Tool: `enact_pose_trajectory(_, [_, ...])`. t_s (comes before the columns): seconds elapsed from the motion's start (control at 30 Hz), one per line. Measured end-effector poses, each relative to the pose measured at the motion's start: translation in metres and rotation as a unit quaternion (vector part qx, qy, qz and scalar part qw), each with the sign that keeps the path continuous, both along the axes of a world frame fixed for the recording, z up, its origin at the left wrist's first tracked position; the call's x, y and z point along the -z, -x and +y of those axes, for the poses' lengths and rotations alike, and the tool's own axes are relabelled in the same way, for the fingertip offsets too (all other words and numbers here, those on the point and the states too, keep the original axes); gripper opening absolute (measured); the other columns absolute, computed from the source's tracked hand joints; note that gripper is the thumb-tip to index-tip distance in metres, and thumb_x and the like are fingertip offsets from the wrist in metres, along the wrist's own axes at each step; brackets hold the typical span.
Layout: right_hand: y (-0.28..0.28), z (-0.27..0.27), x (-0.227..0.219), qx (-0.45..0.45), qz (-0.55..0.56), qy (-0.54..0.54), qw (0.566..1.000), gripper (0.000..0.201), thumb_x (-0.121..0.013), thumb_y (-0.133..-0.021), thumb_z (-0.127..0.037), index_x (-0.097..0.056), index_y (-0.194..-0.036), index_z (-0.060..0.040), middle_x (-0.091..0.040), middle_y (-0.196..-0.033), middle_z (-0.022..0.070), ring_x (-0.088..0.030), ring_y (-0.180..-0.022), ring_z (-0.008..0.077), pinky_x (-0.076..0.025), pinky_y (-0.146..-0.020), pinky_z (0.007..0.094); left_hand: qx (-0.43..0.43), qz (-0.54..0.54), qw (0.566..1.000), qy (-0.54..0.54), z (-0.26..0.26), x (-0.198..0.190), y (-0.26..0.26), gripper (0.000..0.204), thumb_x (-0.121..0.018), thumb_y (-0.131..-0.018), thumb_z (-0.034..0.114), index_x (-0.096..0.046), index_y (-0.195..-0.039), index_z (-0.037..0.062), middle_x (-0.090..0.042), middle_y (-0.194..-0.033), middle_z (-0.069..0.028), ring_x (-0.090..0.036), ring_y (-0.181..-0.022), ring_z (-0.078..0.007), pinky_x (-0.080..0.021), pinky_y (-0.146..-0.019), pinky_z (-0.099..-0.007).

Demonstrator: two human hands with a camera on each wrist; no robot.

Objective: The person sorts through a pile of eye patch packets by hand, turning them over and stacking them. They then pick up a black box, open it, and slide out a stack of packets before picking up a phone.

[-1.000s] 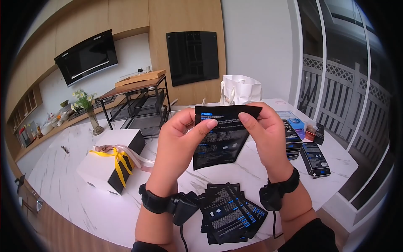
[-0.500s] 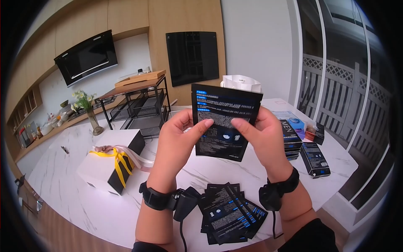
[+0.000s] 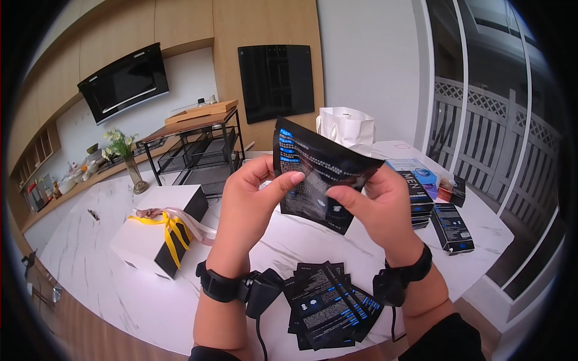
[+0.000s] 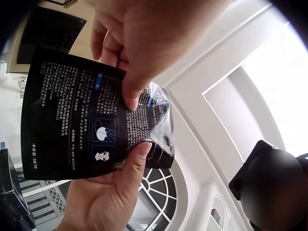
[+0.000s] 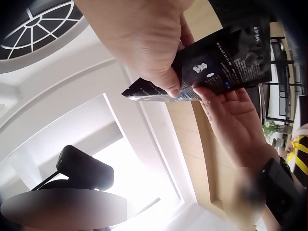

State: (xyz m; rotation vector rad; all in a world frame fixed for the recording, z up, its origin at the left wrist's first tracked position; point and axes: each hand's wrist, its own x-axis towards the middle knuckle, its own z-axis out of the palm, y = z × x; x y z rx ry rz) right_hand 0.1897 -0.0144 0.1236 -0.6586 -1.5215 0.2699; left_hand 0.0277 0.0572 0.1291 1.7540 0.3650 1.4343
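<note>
A black foil sachet (image 3: pixel 313 201) with white and blue print is held upright between both hands over the table. My left hand (image 3: pixel 250 189) pinches its left side, thumb on the printed face and fingers behind. On the opposite side my right hand (image 3: pixel 382 204) grips it the same way. The upper part of the sachet bends and creases between the thumbs, as the left wrist view shows on its shiny end (image 4: pixel 161 120). Below the hands, several similar sachets (image 3: pixel 328 310) lie in a fanned pile on the marble-patterned table (image 3: pixel 253 343).
At left stands a white box (image 3: pixel 144 234) tied with a yellow ribbon (image 3: pixel 171 228). Black boxes (image 3: pixel 451 228) stand at right. A white paper bag (image 3: pixel 349 129), a dark rack (image 3: pixel 198 150) and a flower vase (image 3: pixel 135 174) are farther back.
The sachet rose and flattened between the hands, then its top right corner folded down toward the right hand. Both thumbs stay on its printed face; the pile has not moved.
</note>
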Motion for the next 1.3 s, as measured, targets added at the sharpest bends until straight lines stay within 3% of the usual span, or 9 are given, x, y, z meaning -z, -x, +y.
enact_pose_trajectory(0.23, [-0.007,0.005,-0.006,-0.036,0.105,0.033,0.993,0.022,-0.064,-0.079,-0.011,-0.057,-0.098,0.0004,-0.062,-0.089,0.0035,-0.056,-0.082,0.0084,-0.044,-0.075,0.0220,0.022,0.032,0.999,-0.025,-0.009,-0.001,-0.001,0.013,-0.067,-0.076,0.012,-0.063,-0.085,0.0034,-0.058,-0.076,0.0034,-0.050,-0.070,-0.0038,-0.041,-0.066,-0.0181])
enact_pose_trajectory(0.43, [0.003,0.005,-0.001,-0.064,0.035,0.049,0.996,0.028,-0.065,-0.079,-0.011,-0.055,-0.102,0.0004,-0.061,-0.094,0.0049,-0.055,-0.086,0.0095,-0.044,-0.077,0.0225,0.048,-0.090,0.994,0.028,-0.008,-0.005,-0.003,0.016,-0.065,-0.080,0.011,-0.060,-0.091,0.0014,-0.062,-0.083,-0.0005,-0.055,-0.075,-0.0052,-0.043,-0.072,-0.0182])
enact_pose_trajectory(0.63, [-0.001,0.010,-0.002,-0.038,0.107,0.043,0.993,0.026,-0.062,-0.080,-0.010,-0.055,-0.102,0.0015,-0.061,-0.093,0.0045,-0.056,-0.084,0.0092,-0.045,-0.076,0.0226,0.092,-0.087,0.992,0.020,-0.009,-0.004,-0.005,0.017,-0.063,-0.080,0.008,-0.058,-0.095,0.0013,-0.061,-0.089,-0.0010,-0.055,-0.077,-0.0055,-0.043,-0.072,-0.0182])
enact_pose_trajectory(0.7, [0.000,0.010,-0.002,-0.037,0.096,0.047,0.994,0.024,-0.062,-0.080,-0.009,-0.056,-0.101,0.0014,-0.061,-0.093,0.0043,-0.056,-0.084,0.0091,-0.045,-0.075,0.0226,0.086,0.005,0.995,0.053,-0.003,-0.001,-0.004,0.023,-0.062,-0.080,0.007,-0.057,-0.102,0.0018,-0.061,-0.094,-0.0026,-0.055,-0.085,-0.0075,-0.042,-0.079,-0.0201])
enact_pose_trajectory(0.77, [0.000,0.009,0.000,-0.035,0.078,0.053,0.995,0.022,-0.062,-0.080,-0.008,-0.058,-0.099,0.0010,-0.062,-0.093,0.0039,-0.056,-0.084,0.0088,-0.045,-0.075,0.0226,0.073,0.009,0.996,0.058,-0.001,0.001,-0.005,0.022,-0.063,-0.079,0.006,-0.058,-0.100,0.0018,-0.062,-0.091,-0.0020,-0.055,-0.083,-0.0073,-0.042,-0.077,-0.0198])
enact_pose_trajectory(0.83, [0.001,0.006,0.002,-0.017,0.025,0.047,0.998,0.022,-0.063,-0.079,-0.008,-0.058,-0.099,0.0008,-0.062,-0.092,0.0040,-0.056,-0.083,0.0089,-0.045,-0.075,0.0226,-0.027,0.027,0.999,0.007,0.000,0.001,-0.004,0.016,-0.065,-0.078,0.011,-0.062,-0.091,0.0014,-0.061,-0.078,0.0017,-0.053,-0.072,-0.0047,-0.042,-0.067,-0.0186])
enact_pose_trajectory(0.9, [0.001,0.006,0.003,0.001,-0.027,0.040,0.999,0.022,-0.063,-0.079,-0.008,-0.059,-0.099,0.0006,-0.062,-0.092,0.0040,-0.056,-0.082,0.0090,-0.045,-0.075,0.0226,-0.022,0.015,1.000,-0.006,0.000,0.001,-0.004,0.016,-0.066,-0.078,0.012,-0.063,-0.090,0.0021,-0.060,-0.077,0.0019,-0.052,-0.070,-0.0047,-0.042,-0.066,-0.0191])
enact_pose_trajectory(1.1, [-0.006,0.008,-0.003,-0.017,0.098,0.042,0.994,0.024,-0.065,-0.078,-0.011,-0.059,-0.098,0.0002,-0.062,-0.088,0.0032,-0.055,-0.079,0.0075,-0.045,-0.071,0.0209,-0.018,0.044,0.999,-0.019,-0.004,0.003,-0.005,0.016,-0.067,-0.076,0.013,-0.063,-0.088,0.0027,-0.058,-0.073,0.0023,-0.049,-0.068,-0.0047,-0.041,-0.064,-0.0195])
enact_pose_trajectory(1.3, [0.004,0.001,0.001,0.004,-0.019,-0.010,1.000,0.023,-0.065,-0.079,-0.010,-0.058,-0.099,0.0000,-0.062,-0.089,0.0039,-0.056,-0.079,0.0076,-0.045,-0.071,0.0212,-0.017,-0.002,1.000,-0.017,-0.001,0.002,-0.004,0.016,-0.068,-0.076,0.014,-0.063,-0.087,0.0026,-0.056,-0.073,0.0024,-0.047,-0.067,-0.0047,-0.039,-0.063,-0.0187])
